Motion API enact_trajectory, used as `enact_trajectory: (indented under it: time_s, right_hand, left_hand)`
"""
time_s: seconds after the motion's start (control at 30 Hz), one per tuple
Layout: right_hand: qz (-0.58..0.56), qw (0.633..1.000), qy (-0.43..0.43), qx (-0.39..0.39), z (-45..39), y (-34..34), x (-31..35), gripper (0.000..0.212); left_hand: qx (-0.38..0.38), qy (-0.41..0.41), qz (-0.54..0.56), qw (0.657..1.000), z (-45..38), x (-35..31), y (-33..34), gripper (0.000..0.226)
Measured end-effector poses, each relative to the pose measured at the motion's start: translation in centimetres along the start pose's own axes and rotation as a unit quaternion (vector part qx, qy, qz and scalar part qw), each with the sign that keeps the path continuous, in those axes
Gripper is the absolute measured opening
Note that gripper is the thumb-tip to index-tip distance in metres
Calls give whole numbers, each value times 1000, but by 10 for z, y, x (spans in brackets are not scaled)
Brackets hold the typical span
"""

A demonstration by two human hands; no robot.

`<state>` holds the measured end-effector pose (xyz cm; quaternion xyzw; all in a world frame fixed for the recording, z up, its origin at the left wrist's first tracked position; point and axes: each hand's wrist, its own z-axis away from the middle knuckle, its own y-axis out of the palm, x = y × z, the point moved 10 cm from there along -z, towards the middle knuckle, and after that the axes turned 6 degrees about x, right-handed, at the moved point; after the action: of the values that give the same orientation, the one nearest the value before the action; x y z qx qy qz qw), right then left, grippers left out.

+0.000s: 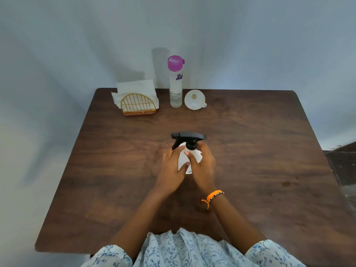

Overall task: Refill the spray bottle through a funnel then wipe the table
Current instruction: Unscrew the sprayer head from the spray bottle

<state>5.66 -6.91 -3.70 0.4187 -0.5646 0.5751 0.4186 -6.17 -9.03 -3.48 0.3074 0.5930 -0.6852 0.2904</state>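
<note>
- Spray bottle (pixel 185 160) upright at table (pixel 250 151) centre, black trigger head on.
- Left hand (pixel 171 168) and right hand (pixel 203 166): each grip curled round the white body.
- Funnel (pixel 194 99), water bottle (pixel 175 81), napkin holder (pixel 137 104) along far edge.

The spray bottle (pixel 185 160) is standing at the centre of the bench (pixel 250 151). Toward the upper frame, the napkin holder (pixel 137 104) is sitting leftmost, the water bottle (pixel 175 83) right of it, the funnel (pixel 195 99) rightmost.
</note>
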Motion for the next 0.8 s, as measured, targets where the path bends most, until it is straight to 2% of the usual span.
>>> enact_trajectory:
  time_s: [0.23,0.47,0.63,0.8]
  right_hand:
    - [40,999,9,13,2,0,-3,28]
    - [-13,1000,16,-12,-2,-11,21,42]
    - [2,999,33,-35,-3,-10,23,44]
    - [50,997,41,-53,0,-19,23,41]
  left_hand:
    - [26,1,14,1000,-3,9,12,67]
    - [38,-9,-21,999,-15,17,22,75]
    - [49,-6,-57,997,-19,17,28,71]
    - [69,6,-39,997,-20,20,31,70]
